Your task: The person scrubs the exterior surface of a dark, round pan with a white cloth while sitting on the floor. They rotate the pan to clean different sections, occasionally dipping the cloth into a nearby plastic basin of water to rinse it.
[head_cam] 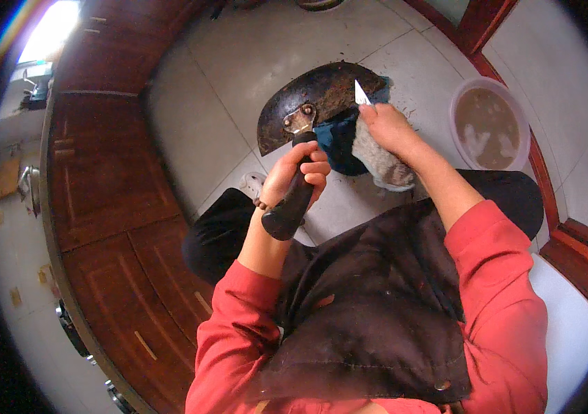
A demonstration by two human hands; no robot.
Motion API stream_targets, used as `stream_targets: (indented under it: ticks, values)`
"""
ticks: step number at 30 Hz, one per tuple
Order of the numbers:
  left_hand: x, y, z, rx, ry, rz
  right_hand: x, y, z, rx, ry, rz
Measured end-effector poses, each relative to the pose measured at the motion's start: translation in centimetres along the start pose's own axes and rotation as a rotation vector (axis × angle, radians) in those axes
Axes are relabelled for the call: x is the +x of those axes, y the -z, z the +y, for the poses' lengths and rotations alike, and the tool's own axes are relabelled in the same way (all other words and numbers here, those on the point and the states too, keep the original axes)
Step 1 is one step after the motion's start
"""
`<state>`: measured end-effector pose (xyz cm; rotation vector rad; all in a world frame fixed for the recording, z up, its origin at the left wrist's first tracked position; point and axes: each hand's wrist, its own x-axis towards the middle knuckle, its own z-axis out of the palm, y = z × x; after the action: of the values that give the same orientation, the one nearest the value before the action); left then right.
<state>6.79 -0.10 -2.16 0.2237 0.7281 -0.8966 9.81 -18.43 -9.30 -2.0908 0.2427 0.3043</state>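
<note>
My left hand [299, 173] is wrapped around the black handle [294, 207] of a dark pan [294, 98], which is tilted over the floor. Brown crust covers much of the pan's surface near its right side, and two rivets fix the handle bracket [300, 119]. In my right hand [389, 127] is a small blade [360, 93], its pale pointed tip up against the view of the crusted area; whether it touches the pan I cannot tell. Below that hand hangs or lies a grey fuzzy cloth [382, 158]. Dark blue cloth [340, 145] shows under the pan.
To the right stands a pale plastic basin [456, 135] of murky water. Dark crumbs lie on the tiled floor [221, 77] around the pan. Wooden cabinets [112, 171] line the left, and a reddish door frame [537, 181] runs along the right.
</note>
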Motion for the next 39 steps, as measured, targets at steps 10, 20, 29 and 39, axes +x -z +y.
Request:
stream_targets:
  ticks: [10, 20, 29, 39]
  values:
    - [0.1, -0.3, -1.1, 0.154, -0.058, 0.067, -2.9, -3.1, -2.7, 0.004, -0.026, -0.191]
    - [-0.2, -0.2, -0.2, 0.027, 0.001, -0.012, -2.8, 1.2, -4.2, -0.424, 0.185, -0.182]
    - [-0.2, -0.6, -1.1, 0.145, -0.095, 0.069, -0.2, 3.1, -5.8, -0.661, 0.196, -0.338]
    - [0.7, 0.7, -0.6, 0.166, -0.151, 0.121, 2.5, 4.6, -1.2, -0.668, 0.204, -0.157]
